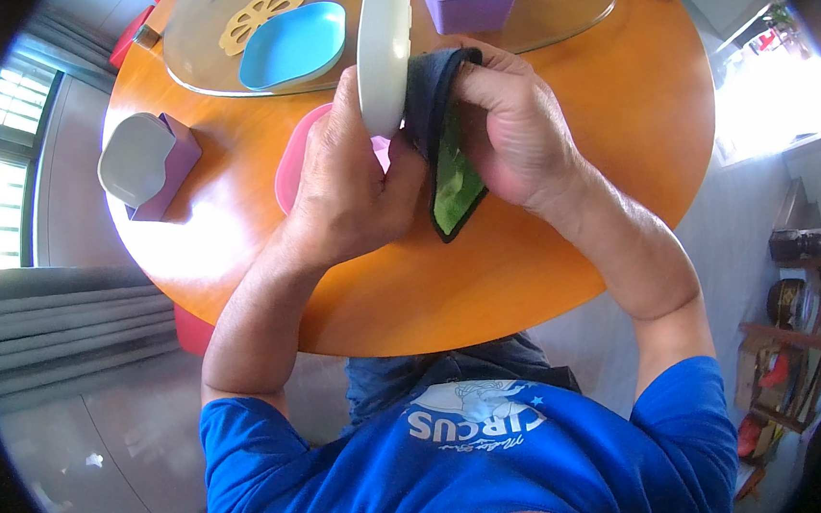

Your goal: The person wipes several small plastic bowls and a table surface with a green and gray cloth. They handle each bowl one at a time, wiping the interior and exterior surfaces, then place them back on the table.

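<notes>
My left hand (pixel 358 180) grips a cream-white plastic dish (pixel 384 52), which is turned on edge above the table. In my right hand (pixel 519 120) is a cloth (pixel 456 180), dark grey on one face and green on the other with a black border. The cloth's dark part presses against the right side of the dish, and one green corner hangs down. Behind my left hand a pink plastic dish (pixel 291 164) sits on the table, mostly hidden by the hand. The fingertips of my right hand are partly covered by the cloth.
An orange round wooden table (pixel 451 296) carries a glass turntable (pixel 202 59). On the glass are a blue dish (pixel 293 45), a yellow slotted trivet (pixel 263 19) and a purple container (pixel 470 4). A white dish (pixel 136 159) leans against another purple container (pixel 179 166) at left.
</notes>
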{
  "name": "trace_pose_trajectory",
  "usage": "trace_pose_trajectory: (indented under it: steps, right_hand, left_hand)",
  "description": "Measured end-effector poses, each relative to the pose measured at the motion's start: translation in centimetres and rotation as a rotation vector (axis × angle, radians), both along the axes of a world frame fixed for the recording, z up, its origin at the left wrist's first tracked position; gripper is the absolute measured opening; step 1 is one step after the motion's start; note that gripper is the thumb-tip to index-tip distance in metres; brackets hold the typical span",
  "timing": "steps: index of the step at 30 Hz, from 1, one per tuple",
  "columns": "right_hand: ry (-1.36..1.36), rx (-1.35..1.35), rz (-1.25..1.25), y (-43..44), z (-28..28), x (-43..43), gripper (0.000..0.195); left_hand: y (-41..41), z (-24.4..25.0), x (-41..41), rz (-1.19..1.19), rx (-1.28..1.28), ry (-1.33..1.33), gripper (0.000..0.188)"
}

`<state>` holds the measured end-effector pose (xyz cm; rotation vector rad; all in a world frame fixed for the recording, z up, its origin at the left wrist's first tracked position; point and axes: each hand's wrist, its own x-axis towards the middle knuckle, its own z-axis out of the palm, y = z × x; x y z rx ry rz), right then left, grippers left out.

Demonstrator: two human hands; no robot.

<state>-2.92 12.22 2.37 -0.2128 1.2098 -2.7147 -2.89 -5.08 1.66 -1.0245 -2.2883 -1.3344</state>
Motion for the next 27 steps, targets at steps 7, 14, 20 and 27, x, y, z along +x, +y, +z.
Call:
trace_pose_trajectory:
  steps: [7, 14, 20, 27]
  right_hand:
    - [0.635, 0.736, -0.338, -0.1, -2.2, -1.1, 0.008]
    - [0.632, 0.596, -0.543, 1.8, -1.7, -3.6, 0.012]
    - [0.506, 0.544, -0.537, 2.3, -2.5, -3.4, 0.013]
    - [0.772, 0.885, -0.553, 0.0, -2.5, -1.8, 0.013]
  left_hand:
    - [-0.9, 1.8, 0.7, -0.100, 0.282, -0.347, 0.047]
    - [-2.8, 2.2, -1.3, -0.308, 0.838, -0.723, 0.045]
    - [-3.4, 1.5, -1.9, -0.438, 1.133, -0.940, 0.050]
    - [-1.9, 1.5, -1.4, -0.334, 1.064, -0.880, 0.045]
